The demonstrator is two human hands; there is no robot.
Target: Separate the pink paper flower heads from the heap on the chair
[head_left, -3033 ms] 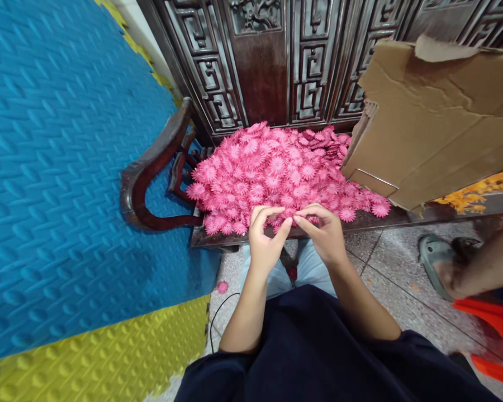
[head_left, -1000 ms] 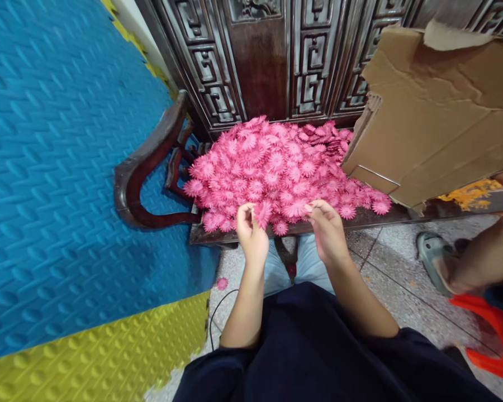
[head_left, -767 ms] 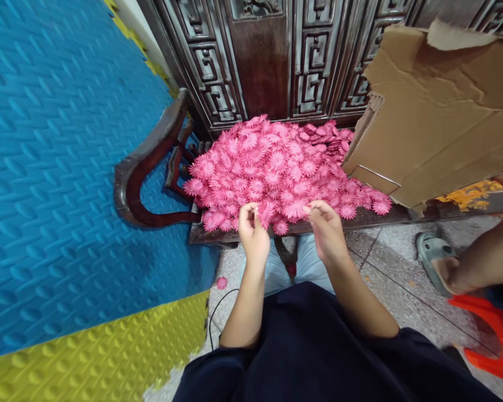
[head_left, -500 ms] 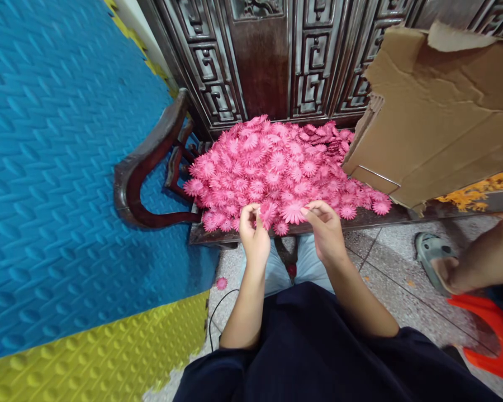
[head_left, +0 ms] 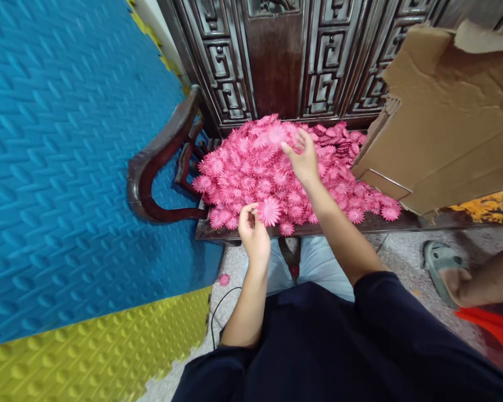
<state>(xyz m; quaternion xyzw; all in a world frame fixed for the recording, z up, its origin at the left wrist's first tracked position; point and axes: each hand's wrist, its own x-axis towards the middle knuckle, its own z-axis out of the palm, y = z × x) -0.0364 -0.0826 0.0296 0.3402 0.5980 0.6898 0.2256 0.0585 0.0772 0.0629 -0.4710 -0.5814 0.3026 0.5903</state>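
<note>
On carved wooden bench (head_left: 377, 222), pink flower heap (head_left: 251, 167) (left fingers (head_left: 251, 211) pinching one, right spread).

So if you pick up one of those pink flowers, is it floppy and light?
Probably light: the left hand pinches one pink flower with just fingertips. Its thin, frilly petals look soft, so likely a bit floppy. It looks flat, so it shouldn't roll off the pile.

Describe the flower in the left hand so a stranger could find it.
On the dark wooden bench lies a heap of pink flowers. At its near edge, the left hand pinches one flower, lifted, face-up, unlike the loose ones.
</note>
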